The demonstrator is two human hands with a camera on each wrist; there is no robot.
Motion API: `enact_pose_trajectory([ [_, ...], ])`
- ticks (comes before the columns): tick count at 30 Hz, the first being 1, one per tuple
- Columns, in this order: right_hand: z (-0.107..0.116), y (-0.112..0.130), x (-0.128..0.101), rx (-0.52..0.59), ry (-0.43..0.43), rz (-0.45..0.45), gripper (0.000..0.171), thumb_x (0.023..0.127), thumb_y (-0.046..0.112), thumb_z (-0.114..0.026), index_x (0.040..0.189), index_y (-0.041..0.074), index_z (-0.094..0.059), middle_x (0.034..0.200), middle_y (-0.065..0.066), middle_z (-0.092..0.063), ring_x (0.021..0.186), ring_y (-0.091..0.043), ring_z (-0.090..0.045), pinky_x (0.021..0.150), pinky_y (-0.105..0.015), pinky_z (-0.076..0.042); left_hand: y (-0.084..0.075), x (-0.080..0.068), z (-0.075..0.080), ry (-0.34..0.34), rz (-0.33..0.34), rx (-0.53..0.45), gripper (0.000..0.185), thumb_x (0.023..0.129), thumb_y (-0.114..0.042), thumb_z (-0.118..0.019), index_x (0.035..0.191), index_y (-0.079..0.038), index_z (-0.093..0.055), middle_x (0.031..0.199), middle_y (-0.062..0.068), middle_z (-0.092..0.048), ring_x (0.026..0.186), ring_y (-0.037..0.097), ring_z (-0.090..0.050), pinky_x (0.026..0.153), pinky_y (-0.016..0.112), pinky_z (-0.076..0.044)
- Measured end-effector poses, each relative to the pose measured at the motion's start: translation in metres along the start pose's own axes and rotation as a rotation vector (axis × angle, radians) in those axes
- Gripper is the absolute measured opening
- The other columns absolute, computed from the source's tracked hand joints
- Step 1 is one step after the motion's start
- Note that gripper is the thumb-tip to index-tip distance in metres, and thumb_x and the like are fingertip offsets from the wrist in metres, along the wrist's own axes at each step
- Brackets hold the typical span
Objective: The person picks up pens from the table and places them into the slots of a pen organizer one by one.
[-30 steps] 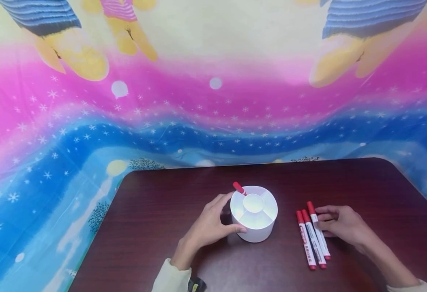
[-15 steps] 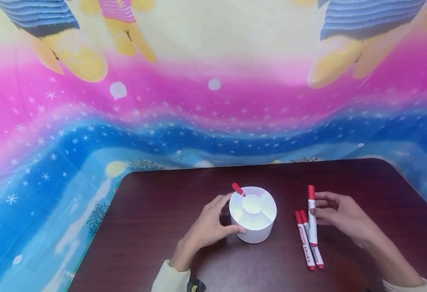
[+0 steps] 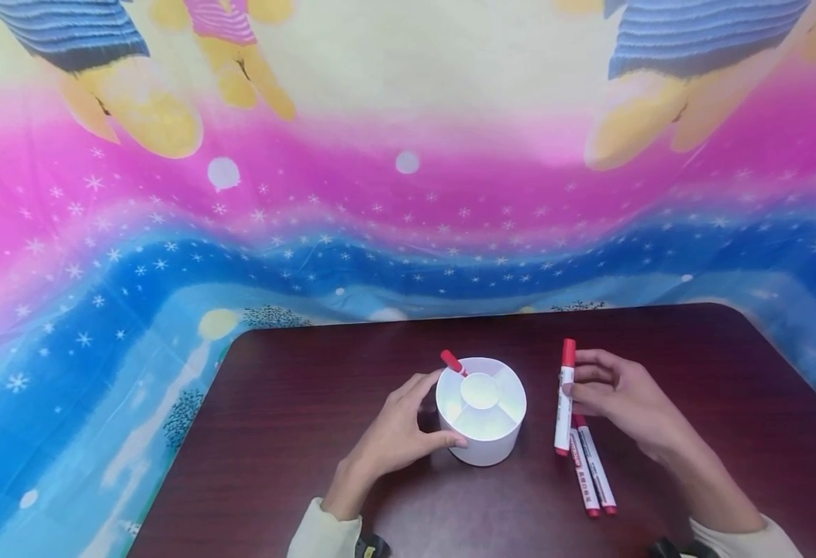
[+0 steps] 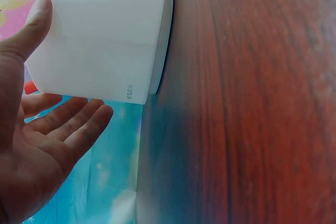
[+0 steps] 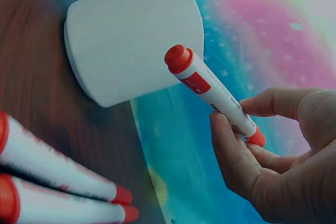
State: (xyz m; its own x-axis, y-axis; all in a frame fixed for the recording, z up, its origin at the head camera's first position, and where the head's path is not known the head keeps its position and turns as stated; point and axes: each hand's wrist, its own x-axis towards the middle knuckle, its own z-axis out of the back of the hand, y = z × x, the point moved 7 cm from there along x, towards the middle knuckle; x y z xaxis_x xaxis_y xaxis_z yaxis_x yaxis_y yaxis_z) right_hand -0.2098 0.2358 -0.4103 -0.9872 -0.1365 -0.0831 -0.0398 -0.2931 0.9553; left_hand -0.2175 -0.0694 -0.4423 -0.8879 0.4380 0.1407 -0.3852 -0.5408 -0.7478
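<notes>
A white round divided holder (image 3: pixel 480 446) stands on the dark wooden table (image 3: pixel 296 418). One red-capped marker (image 3: pixel 452 362) leans in its far left compartment. My left hand (image 3: pixel 442 411) cups the holder's left side; in the left wrist view the thumb (image 4: pixel 37 19) touches the holder (image 4: pixel 100 35) while the fingers lie relaxed beside it. Just right of the holder, my right hand (image 3: pixel 575 391) pinches a red-and-white marker (image 3: pixel 564 395) above the table, cap pointing away from me. The right wrist view shows that marker (image 5: pixel 212 93) between thumb and fingers. Two more markers (image 3: pixel 592 473) lie on the table below it.
A bright cloth backdrop (image 3: pixel 408 194) in pink, blue and yellow hangs behind the table and drapes past its left edge. The table's far edge runs just beyond the holder. Cream sleeve cuffs (image 3: pixel 324 535) show at both wrists.
My right hand has picked one marker out of the row of three, lifted it and carried it left toward the holder. Two markers stay on the table. My left hand has not moved.
</notes>
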Motion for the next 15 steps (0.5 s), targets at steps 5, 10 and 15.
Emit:
enact_pose_trajectory([
  [5,-0.003,0.010,0.001,0.030,0.004,0.020,0.069,0.100,0.007,-0.074,0.155,-0.010,-0.037,0.122,-0.018,-0.066,0.097,-0.007,-0.076,0.085,-0.037,-0.068,-0.001,0.000,0.001,-0.002,0.000,0.006,0.102,0.078,-0.055,-0.094,0.163,-0.028,-0.045,0.142,-0.007,-0.062,0.126,0.012,-0.062,0.106,0.035,-0.060],
  [10,-0.005,0.019,0.002,0.046,-0.003,0.041,0.070,0.100,0.007,-0.074,0.157,-0.008,-0.035,0.123,-0.020,-0.066,0.096,-0.008,-0.077,0.086,-0.038,-0.068,-0.002,-0.001,0.001,-0.003,-0.003,0.011,0.102,0.078,-0.056,-0.094,0.163,-0.027,-0.045,0.142,-0.006,-0.063,0.126,0.013,-0.063,0.106,0.035,-0.060],
  [15,-0.006,0.026,0.004,0.073,0.000,0.051,0.072,0.101,0.008,-0.074,0.159,-0.007,-0.033,0.124,-0.019,-0.065,0.097,-0.010,-0.077,0.087,-0.039,-0.067,-0.003,-0.001,0.001,-0.008,-0.006,0.010,0.103,0.077,-0.055,-0.094,0.163,-0.028,-0.045,0.141,-0.007,-0.063,0.126,0.013,-0.063,0.106,0.035,-0.060],
])
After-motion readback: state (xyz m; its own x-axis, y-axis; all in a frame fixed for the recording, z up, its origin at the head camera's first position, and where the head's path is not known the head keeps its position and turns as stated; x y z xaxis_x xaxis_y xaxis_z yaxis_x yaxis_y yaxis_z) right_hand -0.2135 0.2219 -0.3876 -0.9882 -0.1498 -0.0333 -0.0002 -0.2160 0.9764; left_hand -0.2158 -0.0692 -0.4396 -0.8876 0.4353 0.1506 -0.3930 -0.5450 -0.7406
